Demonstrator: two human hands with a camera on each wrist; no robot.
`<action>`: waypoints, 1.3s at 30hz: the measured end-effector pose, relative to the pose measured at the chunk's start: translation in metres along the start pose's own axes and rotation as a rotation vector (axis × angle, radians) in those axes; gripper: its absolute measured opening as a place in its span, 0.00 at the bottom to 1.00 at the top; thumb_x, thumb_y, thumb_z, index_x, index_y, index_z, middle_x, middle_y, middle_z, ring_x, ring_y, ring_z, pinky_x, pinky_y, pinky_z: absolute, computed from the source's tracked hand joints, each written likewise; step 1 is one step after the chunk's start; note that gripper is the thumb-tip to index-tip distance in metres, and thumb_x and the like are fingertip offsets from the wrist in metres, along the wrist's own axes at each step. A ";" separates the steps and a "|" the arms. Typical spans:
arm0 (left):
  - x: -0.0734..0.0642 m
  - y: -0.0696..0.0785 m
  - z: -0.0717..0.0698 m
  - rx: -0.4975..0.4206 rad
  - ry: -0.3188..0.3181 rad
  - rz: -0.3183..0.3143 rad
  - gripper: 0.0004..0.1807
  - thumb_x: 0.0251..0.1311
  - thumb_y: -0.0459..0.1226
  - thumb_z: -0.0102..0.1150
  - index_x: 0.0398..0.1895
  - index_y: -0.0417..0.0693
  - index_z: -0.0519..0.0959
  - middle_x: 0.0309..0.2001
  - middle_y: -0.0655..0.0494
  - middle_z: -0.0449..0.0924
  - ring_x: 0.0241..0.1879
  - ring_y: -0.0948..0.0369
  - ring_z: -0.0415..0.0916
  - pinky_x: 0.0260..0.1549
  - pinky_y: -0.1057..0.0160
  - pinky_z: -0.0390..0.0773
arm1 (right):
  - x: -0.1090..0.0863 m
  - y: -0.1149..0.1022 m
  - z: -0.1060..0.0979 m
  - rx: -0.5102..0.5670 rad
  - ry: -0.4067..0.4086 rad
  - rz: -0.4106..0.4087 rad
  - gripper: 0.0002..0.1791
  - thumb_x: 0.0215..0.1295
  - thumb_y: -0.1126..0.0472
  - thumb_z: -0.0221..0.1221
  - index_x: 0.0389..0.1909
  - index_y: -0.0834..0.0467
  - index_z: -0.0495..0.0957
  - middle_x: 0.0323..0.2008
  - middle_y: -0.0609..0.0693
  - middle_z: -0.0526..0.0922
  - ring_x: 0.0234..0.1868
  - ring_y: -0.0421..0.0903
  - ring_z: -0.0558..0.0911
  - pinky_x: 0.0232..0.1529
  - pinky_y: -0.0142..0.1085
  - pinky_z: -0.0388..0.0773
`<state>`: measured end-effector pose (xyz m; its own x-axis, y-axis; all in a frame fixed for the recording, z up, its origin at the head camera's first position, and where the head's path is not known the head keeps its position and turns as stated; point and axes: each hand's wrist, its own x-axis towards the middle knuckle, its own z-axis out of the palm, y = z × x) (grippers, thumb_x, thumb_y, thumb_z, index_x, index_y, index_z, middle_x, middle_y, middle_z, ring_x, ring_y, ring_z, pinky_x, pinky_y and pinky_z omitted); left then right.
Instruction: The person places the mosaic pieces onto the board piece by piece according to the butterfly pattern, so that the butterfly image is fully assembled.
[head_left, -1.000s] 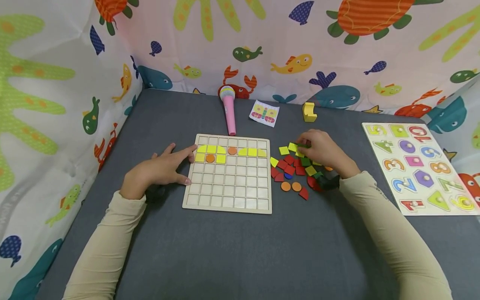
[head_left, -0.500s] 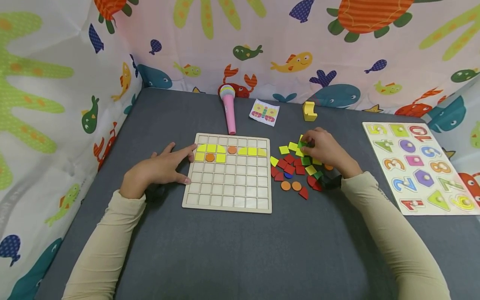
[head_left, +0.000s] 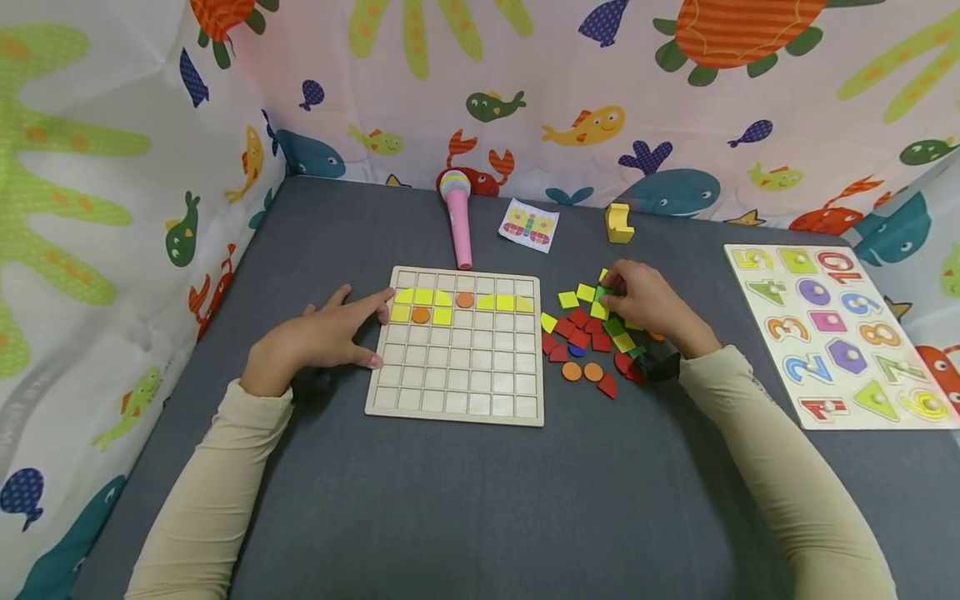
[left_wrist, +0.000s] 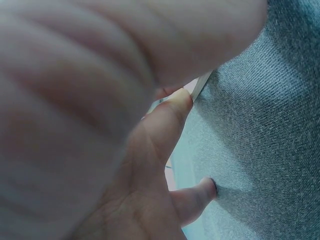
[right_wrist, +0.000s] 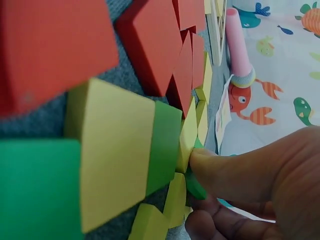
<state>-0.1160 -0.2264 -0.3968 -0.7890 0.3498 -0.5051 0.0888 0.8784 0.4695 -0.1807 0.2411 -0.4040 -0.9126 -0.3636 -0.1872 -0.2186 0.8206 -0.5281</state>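
The left hand [head_left: 318,337], fingers spread, touches the left edge of a wooden grid board [head_left: 450,402]. In the left wrist view its thumb and a fingertip meet that edge. Yellow pieces [head_left: 423,297] and orange discs [head_left: 465,301] fill some cells in the upper rows. Right of the board, the right hand [head_left: 648,304] is over a loose pile of coloured pieces. It pinches a green piece [right_wrist: 196,186] between thumb and fingers, which partly hide it. Around it lie yellow squares [head_left: 568,300], red pieces [head_left: 578,338] and orange discs.
Behind the board lie a pink toy microphone [head_left: 459,225], a butterfly pattern card [head_left: 528,225] and a yellow block [head_left: 619,225]. A number puzzle board [head_left: 817,347] lies at the right. Printed fabric [head_left: 570,75] walls in the grey table [head_left: 450,508] at the back and sides.
The right hand has shifted slightly right within the pile, and a green piece now shows at its fingertips. Some pieces under it have moved a little. The left hand has stayed put.
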 end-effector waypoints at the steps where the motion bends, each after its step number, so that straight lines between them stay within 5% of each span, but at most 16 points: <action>1: 0.000 0.000 0.000 0.000 0.002 0.002 0.60 0.65 0.45 0.77 0.90 0.57 0.44 0.85 0.41 0.51 0.83 0.34 0.25 0.70 0.20 0.30 | 0.000 0.000 0.000 0.001 0.005 0.002 0.11 0.75 0.67 0.63 0.51 0.70 0.79 0.46 0.65 0.82 0.46 0.60 0.79 0.50 0.55 0.79; 17: -0.002 0.000 -0.001 -0.002 0.001 0.001 0.60 0.65 0.44 0.77 0.90 0.56 0.45 0.85 0.41 0.51 0.83 0.34 0.24 0.70 0.20 0.30 | 0.010 -0.030 0.006 0.051 0.161 -0.127 0.06 0.76 0.70 0.61 0.48 0.66 0.84 0.41 0.61 0.86 0.40 0.56 0.80 0.42 0.48 0.81; 39: -0.002 0.003 -0.002 0.007 -0.004 -0.017 0.60 0.64 0.47 0.78 0.89 0.56 0.45 0.85 0.39 0.48 0.83 0.34 0.25 0.69 0.19 0.31 | 0.046 -0.135 0.067 0.142 -0.041 -0.421 0.04 0.72 0.71 0.66 0.44 0.64 0.86 0.37 0.53 0.86 0.38 0.50 0.81 0.44 0.41 0.81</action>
<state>-0.1156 -0.2252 -0.3927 -0.7883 0.3358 -0.5156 0.0796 0.8866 0.4556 -0.1701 0.0839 -0.3972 -0.7393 -0.6724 0.0376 -0.5158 0.5295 -0.6735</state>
